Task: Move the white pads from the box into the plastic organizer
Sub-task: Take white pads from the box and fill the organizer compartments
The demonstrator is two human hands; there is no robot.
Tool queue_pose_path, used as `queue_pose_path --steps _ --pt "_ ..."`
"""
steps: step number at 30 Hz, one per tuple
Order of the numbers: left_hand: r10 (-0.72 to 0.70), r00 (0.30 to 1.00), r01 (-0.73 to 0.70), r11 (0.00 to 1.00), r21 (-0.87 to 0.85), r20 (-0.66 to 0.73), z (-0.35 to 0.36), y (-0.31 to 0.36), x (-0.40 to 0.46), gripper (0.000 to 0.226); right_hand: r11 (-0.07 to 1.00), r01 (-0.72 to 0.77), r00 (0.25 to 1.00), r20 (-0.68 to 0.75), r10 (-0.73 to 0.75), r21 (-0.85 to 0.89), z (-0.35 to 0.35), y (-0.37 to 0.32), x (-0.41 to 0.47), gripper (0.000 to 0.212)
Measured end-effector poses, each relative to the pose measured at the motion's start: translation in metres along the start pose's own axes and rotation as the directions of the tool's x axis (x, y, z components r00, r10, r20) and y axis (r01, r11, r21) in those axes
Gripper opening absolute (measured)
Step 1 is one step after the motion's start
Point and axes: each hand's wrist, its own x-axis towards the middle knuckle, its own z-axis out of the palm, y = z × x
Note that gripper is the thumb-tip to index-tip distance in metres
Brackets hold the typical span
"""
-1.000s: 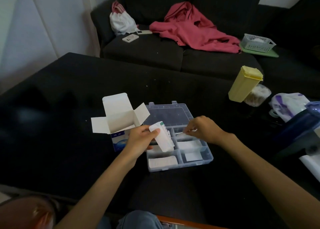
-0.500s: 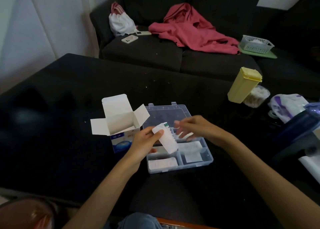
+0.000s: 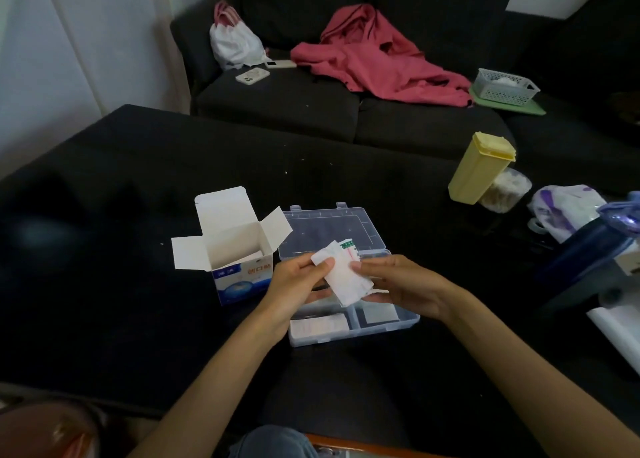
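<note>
Dark cloth covers the wide surface (image 3: 104, 215), and behind it stands a charcoal sofa (image 3: 277, 111) carrying a crumpled pink garment (image 3: 374, 59), a white drawstring bag (image 3: 235, 45), a pale phone (image 3: 252, 76) and a white lattice basket (image 3: 504, 87) on a green mat.

Near the middle of the surface sits a small white cardboard box with blue print (image 3: 239, 256), its top flaps spread open and something pale visible inside. Just beside it on the right lies a clear plastic organizer with divided compartments (image 3: 381, 322), its transparent lid (image 3: 329, 229) folded back flat. A flat white pad (image 3: 318, 326) lies in the organizer's near-left compartment; another pale piece shows in the near-right one.

Both hands are held over the organizer with a stack of thin white pads in paper wrappers (image 3: 343, 277) between them. The left hand (image 3: 298, 281) grips the stack's left edge, thumb on top and fingers curled beneath. The right hand (image 3: 398, 284) pinches its right edge, fingers closed on the wrappers. A green and red printed strip shows at the stack's far end.

At the right stand a tall yellow lidded plastic container (image 3: 479, 166), a clear tub of pale material (image 3: 505, 191) touching it, a white and purple bag (image 3: 568, 211) and a dark blue object (image 3: 588, 249).
</note>
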Motion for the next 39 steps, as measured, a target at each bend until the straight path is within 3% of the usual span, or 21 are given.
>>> queue_pose_path --steps 5,9,11,12,13,15,18,21,24,26,28,30,32,35,37,39 --pt "0.012 1.0 -0.013 0.999 0.045 0.02 -0.001 0.0 0.001 0.027 0.978 -0.044 0.996 0.082 0.027 0.206 -0.007 0.003 -0.003 0.015" --pt "0.011 0.999 -0.01 1.0 0.024 -0.034 -0.002 0.001 0.002 0.023 0.997 0.047 0.998 -0.047 -0.044 0.068 -0.009 0.001 0.001 0.015" --pt "0.0 0.997 0.0 1.0 0.002 -0.072 -0.005 0.002 0.003 0.027 0.982 0.134 0.974 -0.166 -0.156 -0.136 -0.011 -0.004 0.004 0.015" --pt "-0.004 0.996 0.003 1.0 -0.009 -0.094 -0.006 0.002 0.003 0.028 0.917 0.18 0.931 -0.239 -0.275 -0.356 -0.015 -0.006 0.006 0.016" --pt "-0.01 0.993 0.008 1.0 -0.017 -0.117 -0.006 0.002 0.004 0.028 0.78 0.207 0.863 -0.265 -0.429 -0.59 -0.021 -0.008 0.01 0.018" --pt "-0.022 0.987 0.018 0.999 -0.027 -0.157 -0.008 0.002 0.004 0.031 0.453 0.229 0.758 -0.134 -0.638 -0.862 -0.031 -0.012 0.018 0.02" --pt "-0.04 0.982 0.03 0.998 -0.056 -0.185 -0.011 0.003 0.003 0.031 0.118 0.169 0.761 0.053 -0.646 -0.979 -0.035 -0.01 0.032 0.021" --pt "-0.063 0.982 0.048 0.995 -0.091 -0.176 -0.014 0.005 0.001 0.025 0.018 0.131 0.76 0.089 -0.644 -0.991 -0.033 -0.003 0.042 0.021" --pt "-0.057 0.986 0.041 0.994 -0.104 -0.157 -0.018 0.006 -0.001 0.017 0.122 0.142 0.827 0.05 -0.56 -0.982 -0.035 0.005 0.051 0.018" --pt "-0.029 0.991 0.015 0.994 -0.109 -0.127 -0.02 0.006 -0.002 0.017 0.249 0.125 0.895 0.001 -0.445 -0.96 -0.039 0.007 0.055 0.019" --pt "0.018 0.995 -0.028 0.993 -0.111 -0.094 -0.02 0.007 -0.004 0.016 0.391 0.135 0.911 -0.041 -0.411 -0.91 -0.037 0.004 0.053 0.023" --pt "0.083 0.994 -0.092 0.988 -0.122 -0.078 -0.017 0.009 -0.005 0.01 0.611 0.239 0.877 -0.103 -0.47 -0.754 -0.027 -0.005 0.039 0.028" --pt "0.159 0.985 -0.166 0.979 -0.119 -0.067 -0.013 0.01 -0.005 0.013 0.785 0.331 0.9 -0.073 -0.429 -0.524 -0.011 -0.016 0.018 0.034" --pt "0.187 0.981 -0.192 0.971 -0.145 -0.052 -0.004 0.012 -0.005 0.02 0.852 0.335 0.936 0.037 -0.351 -0.403 0.004 -0.012 0.004 0.042" --pt "0.165 0.985 -0.171 0.971 -0.164 -0.047 0.004 0.013 -0.004 0.016 0.858 0.355 0.916 -0.046 -0.399 -0.371 0.007 -0.003 0.003 0.045" --pt "0.214 0.977 -0.215 0.971 -0.1 -0.029 0.008 0.01 -0.003 0.013 0.796 0.426 0.851 -0.109 -0.514 -0.43 0.005 0.006 0.003 0.037"
